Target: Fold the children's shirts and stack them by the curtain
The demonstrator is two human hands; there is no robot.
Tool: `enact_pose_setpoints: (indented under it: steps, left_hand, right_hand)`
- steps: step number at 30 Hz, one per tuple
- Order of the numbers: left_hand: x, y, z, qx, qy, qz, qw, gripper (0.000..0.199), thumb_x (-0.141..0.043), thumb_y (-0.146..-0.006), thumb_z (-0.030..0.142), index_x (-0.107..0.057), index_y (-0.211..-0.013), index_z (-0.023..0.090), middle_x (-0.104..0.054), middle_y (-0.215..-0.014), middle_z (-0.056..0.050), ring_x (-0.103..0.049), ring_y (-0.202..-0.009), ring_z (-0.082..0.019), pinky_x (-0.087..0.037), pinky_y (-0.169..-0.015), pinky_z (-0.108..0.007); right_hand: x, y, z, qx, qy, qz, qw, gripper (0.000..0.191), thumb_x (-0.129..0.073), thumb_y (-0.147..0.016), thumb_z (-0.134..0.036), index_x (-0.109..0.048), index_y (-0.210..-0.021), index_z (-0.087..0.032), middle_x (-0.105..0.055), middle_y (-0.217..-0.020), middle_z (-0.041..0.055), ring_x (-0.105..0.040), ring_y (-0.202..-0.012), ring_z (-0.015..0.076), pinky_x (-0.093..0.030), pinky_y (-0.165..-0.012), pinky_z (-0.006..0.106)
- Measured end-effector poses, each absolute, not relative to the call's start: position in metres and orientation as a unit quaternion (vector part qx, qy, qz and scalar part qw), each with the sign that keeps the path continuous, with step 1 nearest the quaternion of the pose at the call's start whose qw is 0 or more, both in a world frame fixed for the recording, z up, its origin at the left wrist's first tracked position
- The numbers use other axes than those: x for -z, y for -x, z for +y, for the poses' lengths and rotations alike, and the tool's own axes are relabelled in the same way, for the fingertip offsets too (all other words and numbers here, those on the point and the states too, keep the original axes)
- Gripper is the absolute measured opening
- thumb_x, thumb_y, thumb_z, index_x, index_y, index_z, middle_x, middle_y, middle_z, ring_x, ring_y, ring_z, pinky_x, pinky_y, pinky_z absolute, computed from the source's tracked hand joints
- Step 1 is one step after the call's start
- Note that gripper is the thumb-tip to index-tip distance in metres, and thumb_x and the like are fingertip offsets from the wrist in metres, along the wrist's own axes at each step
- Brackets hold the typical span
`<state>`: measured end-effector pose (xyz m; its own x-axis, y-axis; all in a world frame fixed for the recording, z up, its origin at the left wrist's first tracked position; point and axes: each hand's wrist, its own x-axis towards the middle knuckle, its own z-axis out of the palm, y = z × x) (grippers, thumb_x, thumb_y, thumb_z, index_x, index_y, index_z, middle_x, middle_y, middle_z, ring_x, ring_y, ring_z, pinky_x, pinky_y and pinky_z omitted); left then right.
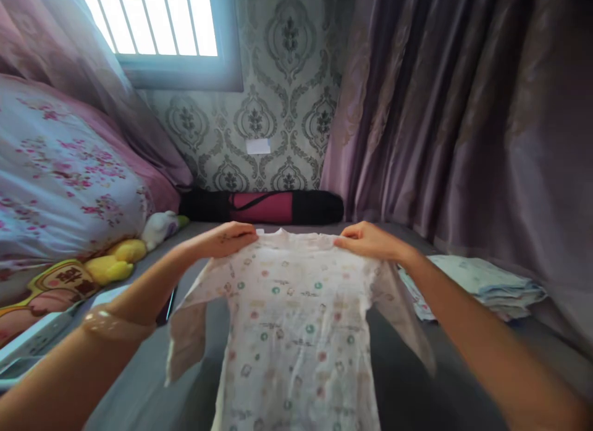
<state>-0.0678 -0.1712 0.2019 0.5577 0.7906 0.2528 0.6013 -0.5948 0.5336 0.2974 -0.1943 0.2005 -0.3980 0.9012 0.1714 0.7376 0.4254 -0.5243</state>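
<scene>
A small white long-sleeved shirt (296,320) with a print of green, red and beige figures is stretched out in front of me. My left hand (234,238) grips it at the left shoulder beside the neckline, fingers closed on the cloth. At the opposite shoulder, my right hand (365,239) pinches the fabric in the same way. Both sleeves hang loosely, the left one folded downward and the right one slanting outward. The shirt's lower end runs out of view at the bottom.
Folded clothes (486,283) lie stacked at the right on the grey bed sheet (152,381). Along the wall rests a black and pink long bag (262,207). Plush toys (111,261) and a flowered bedding bundle (69,171) are at the left. Purple curtains (440,110) hang on the right.
</scene>
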Motion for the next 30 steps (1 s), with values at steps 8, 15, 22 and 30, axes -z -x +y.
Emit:
enact_pose_setpoints:
  steps: [8, 15, 22, 30]
  left_hand:
    - [-0.030, 0.026, -0.130, -0.204, -0.765, 0.591, 0.155, 0.022, -0.041, -0.087, 0.027, -0.053, -0.071, 0.020, -0.062, -0.072, -0.005, -0.058, -0.073, -0.019, -0.041, -0.063, -0.024]
    - [-0.014, 0.033, -0.120, -0.073, -0.804, 0.591, 0.015, 0.026, -0.026, -0.097, 0.025, -0.051, -0.100, 0.018, -0.064, -0.097, -0.013, -0.063, -0.089, -0.024, -0.044, -0.073, -0.031]
    - [-0.018, 0.050, -0.082, -0.036, -0.833, 0.548, -0.065, 0.026, -0.029, -0.097, 0.021, -0.052, -0.108, 0.016, -0.063, -0.101, -0.015, -0.061, -0.092, -0.025, -0.045, -0.074, -0.033]
    - [-0.027, 0.048, -0.037, -0.029, -0.835, 0.544, -0.075, 0.031, -0.025, -0.098, 0.025, -0.053, -0.107, 0.014, -0.063, -0.103, -0.015, -0.060, -0.094, -0.025, -0.044, -0.078, -0.034]
  right_hand:
    - [-0.042, -0.283, -0.122, -0.169, 0.583, -0.784, 0.130, 0.031, -0.047, -0.089, -0.040, -0.067, -0.084, -0.016, -0.064, -0.073, 0.0013, -0.055, -0.070, 0.0148, -0.034, -0.060, 0.023]
    - [-0.036, -0.271, -0.128, -0.022, 0.594, -0.804, 0.021, 0.036, -0.030, -0.100, -0.044, -0.059, -0.102, -0.022, -0.069, -0.104, 0.0092, -0.065, -0.091, 0.0219, -0.038, -0.073, 0.028]
    - [-0.038, -0.271, -0.090, 0.033, 0.573, -0.817, -0.049, 0.040, -0.025, -0.100, -0.047, -0.054, -0.112, -0.022, -0.069, -0.108, 0.0101, -0.067, -0.096, 0.0270, -0.041, -0.077, 0.034]
    - [-0.033, -0.273, -0.046, 0.032, 0.568, -0.822, -0.041, 0.043, -0.026, -0.100, -0.047, -0.054, -0.116, -0.019, -0.068, -0.108, 0.0128, -0.065, -0.097, 0.0271, -0.041, -0.079, 0.035]
